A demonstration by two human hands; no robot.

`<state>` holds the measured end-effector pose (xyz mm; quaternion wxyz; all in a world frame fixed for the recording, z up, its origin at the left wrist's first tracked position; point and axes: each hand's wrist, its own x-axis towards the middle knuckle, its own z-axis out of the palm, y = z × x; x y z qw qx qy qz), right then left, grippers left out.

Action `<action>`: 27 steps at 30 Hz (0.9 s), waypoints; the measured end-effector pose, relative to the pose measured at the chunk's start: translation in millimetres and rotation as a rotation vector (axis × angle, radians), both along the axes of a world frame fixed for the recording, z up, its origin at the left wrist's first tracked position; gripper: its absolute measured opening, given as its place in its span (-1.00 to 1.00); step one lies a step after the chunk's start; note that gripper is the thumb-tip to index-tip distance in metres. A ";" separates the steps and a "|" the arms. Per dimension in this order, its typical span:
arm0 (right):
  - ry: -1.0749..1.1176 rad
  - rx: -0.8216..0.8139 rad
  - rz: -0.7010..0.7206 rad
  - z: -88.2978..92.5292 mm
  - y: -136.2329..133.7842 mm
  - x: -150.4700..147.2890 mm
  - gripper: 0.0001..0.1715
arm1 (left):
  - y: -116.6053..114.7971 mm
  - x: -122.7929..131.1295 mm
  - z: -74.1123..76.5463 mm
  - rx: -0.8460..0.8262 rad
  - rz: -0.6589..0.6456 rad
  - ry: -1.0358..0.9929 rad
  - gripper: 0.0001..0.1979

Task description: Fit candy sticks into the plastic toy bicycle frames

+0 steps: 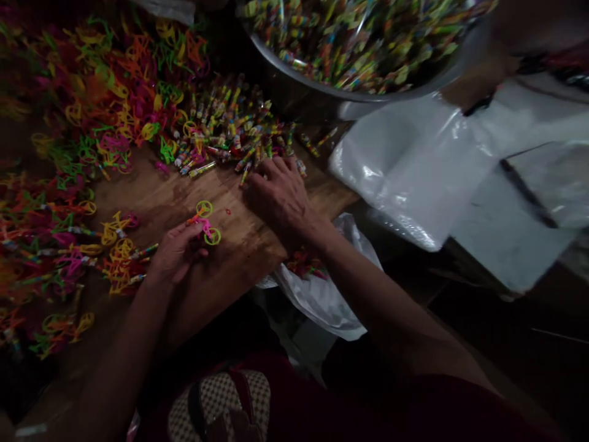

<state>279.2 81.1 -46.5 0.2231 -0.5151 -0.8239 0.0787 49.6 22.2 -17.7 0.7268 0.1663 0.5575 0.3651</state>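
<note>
My left hand (178, 248) is closed over the wooden board, thumb and fingers pinching a small plastic toy bicycle (205, 226) with a pink and orange frame and yellow-green wheels. At the near edge of a heap of small colourful printed tubes (230, 120), my right hand (280, 190) rests with its fingers curled downward. Its fingertips are among the tubes and partly hidden, so what they hold cannot be made out. A tiny red ring (228, 212) lies on the wooden board (243, 236) between the hands.
Loose toy bicycles (133, 67) in bright colours heap up at the back left. More bicycles with tubes (122, 264) lie left of my left hand. A large metal basin (322, 83) of tubes stands behind. Plastic bags (400, 178) lie right; an open bag (322, 301) hangs below the board's edge.
</note>
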 end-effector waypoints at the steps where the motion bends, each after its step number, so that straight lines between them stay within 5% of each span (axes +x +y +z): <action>1: 0.091 -0.006 0.029 4.3 -4.3 -5.2 -0.86 | -1.5 -1.3 -0.7 0.005 0.018 -0.006 -0.86; 7: 0.957 -0.197 0.070 6.3 -50.6 -51.2 -0.87 | -13.9 -5.2 -0.1 0.010 0.094 -0.047 -0.90; 9: 1.085 -0.286 0.090 0.0 -63.4 -60.2 -0.87 | -18.2 -5.7 -0.2 0.028 0.097 -0.059 -0.89; 18: 0.844 -0.218 0.138 -3.4 -81.4 -47.4 -0.77 | -25.8 -7.2 0.9 0.019 0.072 -0.059 -0.92; 27: 0.942 -0.138 0.242 -12.5 -88.2 -43.3 -0.71 | -26.2 -6.7 -2.0 -0.049 0.037 -0.111 -0.96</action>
